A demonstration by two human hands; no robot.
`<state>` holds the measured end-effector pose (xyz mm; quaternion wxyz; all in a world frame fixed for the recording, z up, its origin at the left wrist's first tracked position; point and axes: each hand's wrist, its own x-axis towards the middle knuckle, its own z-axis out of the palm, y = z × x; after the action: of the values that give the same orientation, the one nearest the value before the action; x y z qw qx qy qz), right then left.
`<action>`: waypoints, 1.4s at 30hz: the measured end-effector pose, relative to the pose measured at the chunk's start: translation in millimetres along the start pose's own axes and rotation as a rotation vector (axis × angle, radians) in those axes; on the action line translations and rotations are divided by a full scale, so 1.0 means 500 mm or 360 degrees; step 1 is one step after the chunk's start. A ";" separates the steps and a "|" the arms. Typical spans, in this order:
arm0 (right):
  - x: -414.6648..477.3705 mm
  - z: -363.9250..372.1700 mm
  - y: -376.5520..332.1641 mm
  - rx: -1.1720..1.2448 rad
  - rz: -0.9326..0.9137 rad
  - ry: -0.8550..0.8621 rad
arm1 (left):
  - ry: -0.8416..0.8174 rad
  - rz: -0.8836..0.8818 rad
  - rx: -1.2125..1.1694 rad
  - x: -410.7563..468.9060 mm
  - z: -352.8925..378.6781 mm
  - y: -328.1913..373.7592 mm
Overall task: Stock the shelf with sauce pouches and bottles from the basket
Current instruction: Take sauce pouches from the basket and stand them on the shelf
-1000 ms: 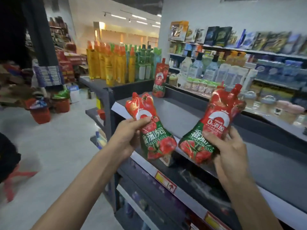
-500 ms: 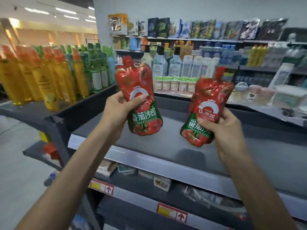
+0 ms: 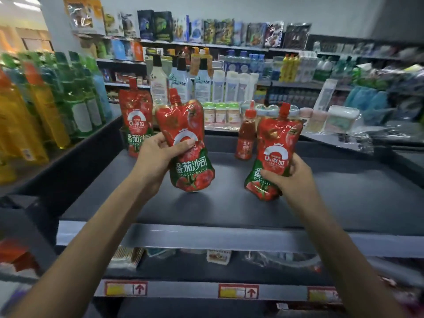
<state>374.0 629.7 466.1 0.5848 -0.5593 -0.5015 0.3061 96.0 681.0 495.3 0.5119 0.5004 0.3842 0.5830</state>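
**Shop aisle: placing comes next**

Shop racks (image 3: pixel 229 48) blur behind us, and before us the dark shelf (image 3: pixel 229 212) lies mostly bare. At its rear the back pouch (image 3: pixel 136 120) stands on the left, and a small red bottle (image 3: pixel 246 138) stands right of centre.

We hold two more tomato sauce pouches over the shelf. Our left hand (image 3: pixel 158 157) grips the left pouch (image 3: pixel 189 154) at its middle, thumb across the front. Our right hand (image 3: pixel 292 177) is clamped on the lower half of the right pouch (image 3: pixel 274 145).

Both have their spouts up and their bottoms low over the shelf; we cannot tell whether they touch it. The basket is out of view.

We judge this the placing step. Next we should lower each pouch onto its base near the rear row, let it settle, then release gently, since a soft pouch may slump or knock the bottle.
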 end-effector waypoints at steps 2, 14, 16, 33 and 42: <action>-0.020 0.008 -0.006 -0.0075 0.0020 0.0116 | -0.0041 -0.0034 0.0006 0.001 -0.012 -0.002; -0.185 0.137 -0.094 -0.0241 -0.0362 0.0444 | -0.0293 -0.0105 0.0001 0.010 -0.059 -0.005; -0.159 0.179 -0.105 -0.0307 -0.0262 0.0129 | -0.0290 -0.0102 -0.0005 0.011 -0.060 -0.006; 0.069 0.394 -0.064 -0.0255 -0.0062 -0.0168 | -0.0137 -0.0230 0.0815 0.070 -0.152 0.033; 0.181 0.468 -0.028 -0.0352 -0.0019 -0.0121 | 0.0036 -0.0235 0.1357 0.105 -0.162 -0.059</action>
<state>181.6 791.7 471.4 0.5018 -0.6054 -0.5573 0.2666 24.3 743.2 460.6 0.2955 0.6319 0.6311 0.3392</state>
